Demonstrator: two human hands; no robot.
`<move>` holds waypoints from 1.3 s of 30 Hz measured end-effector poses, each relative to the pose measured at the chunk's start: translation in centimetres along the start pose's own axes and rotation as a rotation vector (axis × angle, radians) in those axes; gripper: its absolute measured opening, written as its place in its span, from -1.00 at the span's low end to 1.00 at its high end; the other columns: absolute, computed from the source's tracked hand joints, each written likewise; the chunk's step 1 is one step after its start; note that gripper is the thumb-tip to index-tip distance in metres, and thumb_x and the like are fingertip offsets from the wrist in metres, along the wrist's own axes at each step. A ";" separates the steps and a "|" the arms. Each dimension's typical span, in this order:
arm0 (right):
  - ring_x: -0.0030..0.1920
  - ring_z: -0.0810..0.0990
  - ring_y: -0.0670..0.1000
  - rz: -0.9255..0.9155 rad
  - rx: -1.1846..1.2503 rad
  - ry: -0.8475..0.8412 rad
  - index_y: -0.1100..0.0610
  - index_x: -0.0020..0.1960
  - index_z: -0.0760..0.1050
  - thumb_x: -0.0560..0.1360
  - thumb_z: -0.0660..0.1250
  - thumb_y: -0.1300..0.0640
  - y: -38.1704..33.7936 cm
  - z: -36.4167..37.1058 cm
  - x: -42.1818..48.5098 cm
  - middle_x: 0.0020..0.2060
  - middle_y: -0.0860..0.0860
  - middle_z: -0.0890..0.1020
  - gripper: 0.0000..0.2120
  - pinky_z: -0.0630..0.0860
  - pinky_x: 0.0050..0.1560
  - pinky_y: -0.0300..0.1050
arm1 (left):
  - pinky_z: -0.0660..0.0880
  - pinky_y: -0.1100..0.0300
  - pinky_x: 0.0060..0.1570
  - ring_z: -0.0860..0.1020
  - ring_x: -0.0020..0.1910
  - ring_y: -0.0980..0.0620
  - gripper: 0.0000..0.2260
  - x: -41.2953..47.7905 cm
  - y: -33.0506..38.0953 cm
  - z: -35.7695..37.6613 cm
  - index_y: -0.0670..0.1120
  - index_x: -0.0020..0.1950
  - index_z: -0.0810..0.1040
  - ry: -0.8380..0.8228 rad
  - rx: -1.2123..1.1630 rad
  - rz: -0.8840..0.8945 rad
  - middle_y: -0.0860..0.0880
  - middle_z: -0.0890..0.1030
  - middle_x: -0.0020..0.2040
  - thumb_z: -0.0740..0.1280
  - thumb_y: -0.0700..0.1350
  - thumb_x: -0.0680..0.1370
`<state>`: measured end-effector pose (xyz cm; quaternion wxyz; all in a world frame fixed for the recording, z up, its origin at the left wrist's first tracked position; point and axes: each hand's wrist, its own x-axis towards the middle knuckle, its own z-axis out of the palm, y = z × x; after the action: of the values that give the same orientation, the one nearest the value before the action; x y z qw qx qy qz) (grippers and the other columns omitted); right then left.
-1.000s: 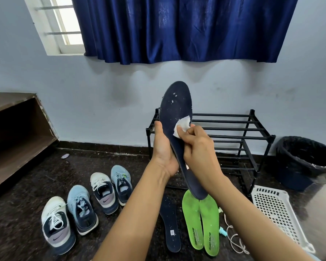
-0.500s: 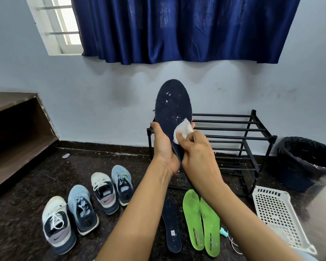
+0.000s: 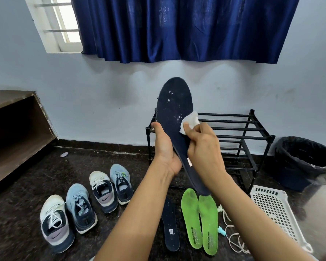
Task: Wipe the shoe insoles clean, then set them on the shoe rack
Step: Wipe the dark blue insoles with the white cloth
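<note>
Navy insole, white-speckled, held upright before the shoe rack, your left hand gripping its edge, your right hand pinching a white wipe against it, lettering on green insoles illegible

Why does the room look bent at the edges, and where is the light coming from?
Head view: the wide-angle lens slants the window frame and bows the curtain hem; daylight enters there, the panes washed out white; the white basket at lower right softens into blur, while the dark insole, held mid-frame, is sharp.
</note>
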<state>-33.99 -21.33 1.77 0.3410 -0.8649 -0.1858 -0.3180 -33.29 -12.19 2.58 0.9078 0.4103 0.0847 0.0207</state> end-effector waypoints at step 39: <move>-0.22 0.45 -0.07 -0.032 0.210 -0.048 0.22 0.13 0.61 0.41 0.19 0.35 -1.5 0.7 -0.7 -0.20 0.05 0.51 -0.64 0.26 -0.11 -0.59 | 0.57 0.16 0.00 0.66 -0.04 -0.03 -0.32 -0.3 0.4 -0.6 -0.14 0.13 0.61 -0.107 -0.010 -0.103 -0.16 0.68 0.01 -0.11 0.32 0.61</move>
<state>-35.02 -19.84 1.67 0.4201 -0.8287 -0.2401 -0.2812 -33.67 -11.53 2.55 0.9128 0.4015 0.0569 -0.0477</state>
